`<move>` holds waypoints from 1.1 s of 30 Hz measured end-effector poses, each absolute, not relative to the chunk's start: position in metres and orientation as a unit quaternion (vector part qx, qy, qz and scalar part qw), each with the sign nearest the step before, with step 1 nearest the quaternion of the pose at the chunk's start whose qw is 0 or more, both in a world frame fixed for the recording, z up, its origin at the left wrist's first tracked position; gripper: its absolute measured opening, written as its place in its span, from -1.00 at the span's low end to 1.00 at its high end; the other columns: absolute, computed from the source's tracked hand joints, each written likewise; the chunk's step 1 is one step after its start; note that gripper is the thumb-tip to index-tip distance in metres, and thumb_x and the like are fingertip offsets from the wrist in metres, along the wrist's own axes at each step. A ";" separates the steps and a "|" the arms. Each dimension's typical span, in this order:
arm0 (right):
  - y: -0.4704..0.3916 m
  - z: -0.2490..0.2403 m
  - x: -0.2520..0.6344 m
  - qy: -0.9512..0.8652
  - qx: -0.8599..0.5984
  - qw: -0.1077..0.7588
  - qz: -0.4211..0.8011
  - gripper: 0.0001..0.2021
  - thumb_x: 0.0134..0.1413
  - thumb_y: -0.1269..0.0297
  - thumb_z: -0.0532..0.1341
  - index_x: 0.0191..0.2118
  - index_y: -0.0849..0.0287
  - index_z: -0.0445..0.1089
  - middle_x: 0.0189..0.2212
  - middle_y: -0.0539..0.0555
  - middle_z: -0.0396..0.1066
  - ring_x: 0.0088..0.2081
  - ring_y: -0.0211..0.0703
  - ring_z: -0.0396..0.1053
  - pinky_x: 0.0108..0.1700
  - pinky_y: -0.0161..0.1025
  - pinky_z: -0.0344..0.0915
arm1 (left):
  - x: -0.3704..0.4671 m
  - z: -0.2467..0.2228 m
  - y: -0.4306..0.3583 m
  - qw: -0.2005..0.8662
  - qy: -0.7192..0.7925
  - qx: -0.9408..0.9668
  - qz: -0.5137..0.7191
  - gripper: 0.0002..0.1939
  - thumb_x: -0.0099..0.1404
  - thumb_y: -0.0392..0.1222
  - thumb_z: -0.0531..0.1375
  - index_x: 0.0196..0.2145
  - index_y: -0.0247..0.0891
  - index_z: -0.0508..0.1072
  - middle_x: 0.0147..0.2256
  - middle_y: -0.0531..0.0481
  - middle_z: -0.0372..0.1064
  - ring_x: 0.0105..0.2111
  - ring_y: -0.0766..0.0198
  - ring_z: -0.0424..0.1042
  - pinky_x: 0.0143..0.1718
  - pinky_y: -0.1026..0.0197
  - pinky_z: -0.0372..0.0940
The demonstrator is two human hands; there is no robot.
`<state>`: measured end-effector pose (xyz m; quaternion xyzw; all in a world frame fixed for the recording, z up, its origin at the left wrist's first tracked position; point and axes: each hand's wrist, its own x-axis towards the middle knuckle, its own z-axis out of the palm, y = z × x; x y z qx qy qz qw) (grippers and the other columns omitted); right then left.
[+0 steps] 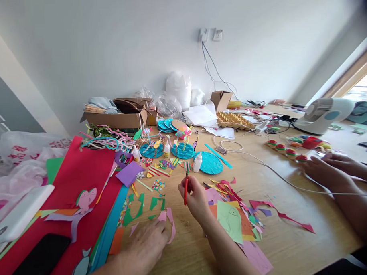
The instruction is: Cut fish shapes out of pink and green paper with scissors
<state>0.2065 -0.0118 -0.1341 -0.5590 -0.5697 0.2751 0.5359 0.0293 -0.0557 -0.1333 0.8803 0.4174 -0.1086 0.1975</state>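
The right hand pinches a slim, red-handled metal cutting tool upright; the white plastic squeeze bottle just beyond that hand could topple if the tool or knuckles swung forward. Under the left hand's curled fingers, a curved pink paper scrap might crease or slide if pressed carelessly. Whether those fingers grip it, I cannot tell; the hand hides their tips, and the tool's blades are too small to read.
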 end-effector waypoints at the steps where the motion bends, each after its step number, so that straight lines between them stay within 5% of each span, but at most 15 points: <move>1: -0.012 -0.134 0.207 -0.580 -0.562 0.524 0.271 -0.87 0.03 0.22 0.15 -0.44 0.10 0.19 -0.58 -0.08 0.20 -0.52 -0.24 0.15 -0.47 -0.33 0.14 | 0.028 -0.128 -0.054 0.197 0.418 0.881 -0.102 -0.51 0.18 -0.49 -0.01 -0.03 -0.13 0.47 -0.04 -0.14 0.50 -0.03 -0.04 0.47 -0.07 -0.03 0.36; 8: -0.014 -0.133 0.209 -0.670 -0.572 0.405 0.244 -0.89 -0.02 0.33 0.17 -0.49 0.11 0.21 -0.62 -0.09 0.20 -0.56 -0.27 0.07 -0.50 -0.34 -0.03 | 0.013 -0.089 -0.035 0.148 0.444 0.880 -0.079 -0.56 0.31 -0.49 -0.09 -0.06 -0.25 0.48 -0.12 -0.20 0.51 -0.04 0.00 0.46 0.01 -0.01 0.32; 13: -0.013 -0.132 0.208 -0.696 -0.595 0.334 0.225 -0.93 -0.03 0.40 0.16 -0.46 0.12 0.25 -0.61 -0.06 0.25 -0.57 -0.25 0.10 -0.51 -0.33 -0.09 | 0.015 -0.100 -0.044 0.191 0.420 0.881 -0.111 -0.56 0.22 -0.55 -0.05 -0.10 -0.26 0.48 -0.06 -0.22 0.50 -0.01 -0.01 0.46 -0.03 0.02 0.35; 17: -0.016 -0.120 0.213 -0.697 -0.620 0.296 0.203 -0.94 0.00 0.39 0.15 -0.44 0.11 0.27 -0.59 -0.04 0.30 -0.55 -0.23 0.17 -0.50 -0.34 -0.05 | 0.019 -0.103 -0.046 0.221 0.438 0.865 -0.111 -0.70 0.19 -0.42 0.09 -0.15 -0.23 0.46 -0.08 -0.21 0.49 -0.04 -0.05 0.46 -0.08 0.02 0.36; 22: -0.033 -0.087 0.254 -0.668 -0.681 0.253 0.161 -0.96 0.08 0.33 0.13 -0.33 0.12 0.31 -0.49 0.01 0.38 -0.46 -0.16 0.26 -0.42 -0.31 0.04 | 0.006 -0.093 -0.028 0.225 0.457 0.859 -0.047 -0.74 0.24 -0.39 0.01 -0.22 -0.19 0.44 -0.15 -0.17 0.51 -0.07 0.02 0.46 -0.06 0.07 0.31; 28: -0.055 -0.084 0.325 -0.610 -0.765 0.131 0.159 -0.81 -0.02 0.45 0.17 -0.23 0.13 0.39 -0.40 0.09 0.45 -0.39 -0.10 0.33 -0.44 -0.31 0.01 | -0.013 -0.098 -0.015 0.242 0.451 0.858 0.043 -0.78 0.33 -0.23 -0.03 -0.41 -0.14 0.35 -0.37 0.00 0.46 -0.34 0.17 0.46 -0.31 0.22 0.26; 33: -0.066 -0.105 0.348 -0.580 -0.792 0.060 0.179 -0.57 -0.07 0.49 0.21 0.00 0.18 0.36 -0.20 0.19 0.50 -0.23 -0.02 0.42 -0.38 -0.31 0.09 | -0.009 -0.101 -0.013 0.267 0.434 0.859 0.054 -0.81 0.30 -0.25 0.01 -0.42 -0.15 0.36 -0.40 0.03 0.46 -0.35 0.18 0.48 -0.30 0.24 0.24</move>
